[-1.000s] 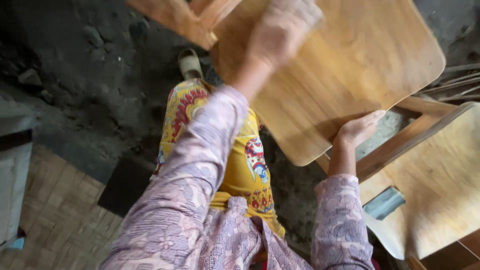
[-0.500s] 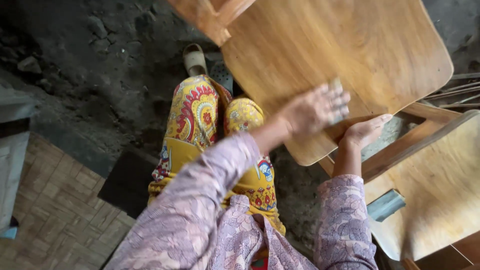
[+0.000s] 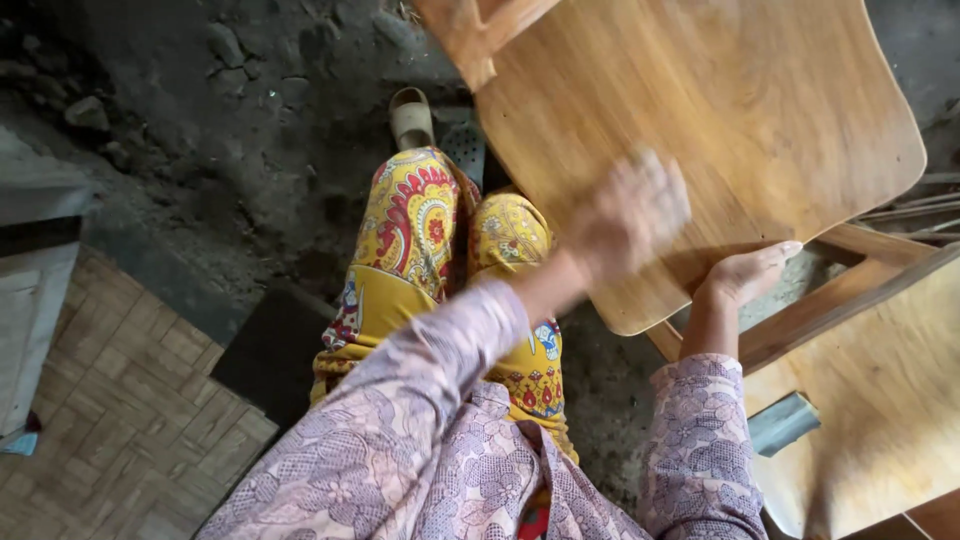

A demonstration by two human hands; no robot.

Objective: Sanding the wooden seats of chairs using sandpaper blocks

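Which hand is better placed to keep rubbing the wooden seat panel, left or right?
Left. The left hand lies on top of the wooden seat panel, motion-blurred, free to sweep across its face. The right hand is tucked under the panel's lower edge, bracing it, so it likely should not let go.

Pale lilac floral-print sleeves [image 3: 400, 440], yellow trousers [image 3: 430, 250] with red and blue motifs, a beige sandal [image 3: 411, 115]

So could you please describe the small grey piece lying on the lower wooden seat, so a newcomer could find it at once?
Start at the big tilted wooden seat panel that the right hand props from below. Beneath it, at lower right, lies a second wooden seat. On it rests the flat grey-blue piece, the only thing there that is not wood-coloured.
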